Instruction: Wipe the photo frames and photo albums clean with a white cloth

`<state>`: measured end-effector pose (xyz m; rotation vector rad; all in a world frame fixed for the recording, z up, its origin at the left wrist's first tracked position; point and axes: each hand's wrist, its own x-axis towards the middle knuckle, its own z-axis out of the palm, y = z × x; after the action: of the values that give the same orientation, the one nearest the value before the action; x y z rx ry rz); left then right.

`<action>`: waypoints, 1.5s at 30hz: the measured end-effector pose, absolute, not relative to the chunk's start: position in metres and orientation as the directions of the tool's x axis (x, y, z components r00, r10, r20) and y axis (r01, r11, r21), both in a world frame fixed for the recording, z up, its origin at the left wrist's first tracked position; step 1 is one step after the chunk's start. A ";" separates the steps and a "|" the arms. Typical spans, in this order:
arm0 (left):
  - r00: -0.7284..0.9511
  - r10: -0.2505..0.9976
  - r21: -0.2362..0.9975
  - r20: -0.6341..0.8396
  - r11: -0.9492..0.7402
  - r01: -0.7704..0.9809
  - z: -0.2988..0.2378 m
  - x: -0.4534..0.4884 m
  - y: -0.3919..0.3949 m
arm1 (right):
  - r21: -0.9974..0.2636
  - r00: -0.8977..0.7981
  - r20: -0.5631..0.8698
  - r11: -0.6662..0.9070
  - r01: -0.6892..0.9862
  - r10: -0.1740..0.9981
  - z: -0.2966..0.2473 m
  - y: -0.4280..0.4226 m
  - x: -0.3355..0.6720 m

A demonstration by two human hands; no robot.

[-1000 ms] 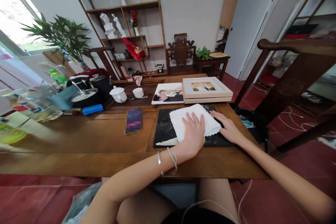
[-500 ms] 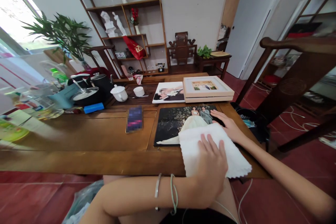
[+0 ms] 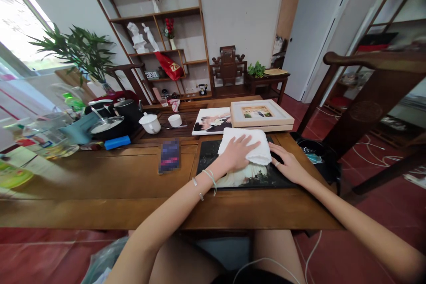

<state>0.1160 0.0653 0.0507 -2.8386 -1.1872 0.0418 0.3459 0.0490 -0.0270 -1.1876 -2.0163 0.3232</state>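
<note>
A large dark photo print (image 3: pixel 213 157) lies flat on the wooden table (image 3: pixel 100 177). My left hand (image 3: pixel 237 151) lies flat, fingers spread, on a white cloth (image 3: pixel 253 144) spread over the far part of the print. My right hand (image 3: pixel 289 165) rests palm down, fingers stretched out, on the print's right edge beside the cloth. Two bracelets sit on my left wrist.
A pale framed picture (image 3: pixel 261 115) and another print (image 3: pixel 212 120) lie just beyond. A phone (image 3: pixel 170 155) lies left of the print. Tea ware, pots and a blue sponge (image 3: pixel 117 142) crowd the left. A dark wooden chair (image 3: pixel 372 102) stands at the right.
My left hand first pulled the cloth toward me off the print to the table's near edge, then pushed it back up to the print's far part. The right hand stayed put.
</note>
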 end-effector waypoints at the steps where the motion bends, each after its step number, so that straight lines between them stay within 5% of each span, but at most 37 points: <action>1: 0.703 0.711 -0.070 0.007 -0.701 0.710 0.049 0.117 0.069 | -0.554 -0.278 0.482 0.535 0.638 0.831 -0.027 0.049 0.346; 13: 0.752 0.660 -0.014 -0.005 -0.752 0.660 0.072 0.104 -0.003 | -0.566 -0.297 0.482 0.552 0.613 0.824 -0.026 0.050 0.348; 21: 0.661 0.747 0.082 0.078 -0.665 0.742 0.081 0.123 0.064 | -0.543 -0.284 0.492 0.545 0.639 0.823 -0.023 0.047 0.344; 33: 0.783 0.617 0.192 0.084 -0.781 0.595 0.069 0.179 0.105 | -0.544 -0.248 0.465 0.495 0.677 0.850 -0.025 0.048 0.344; 45: 0.687 0.724 -0.049 0.062 -0.685 0.727 0.050 0.125 0.056 | -0.555 -0.279 0.470 0.526 0.645 0.837 -0.021 0.047 0.344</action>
<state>0.1249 0.0558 0.0504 -2.8207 -1.2153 -0.0570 0.3441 0.0474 -0.0214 -1.2021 -2.0208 0.3297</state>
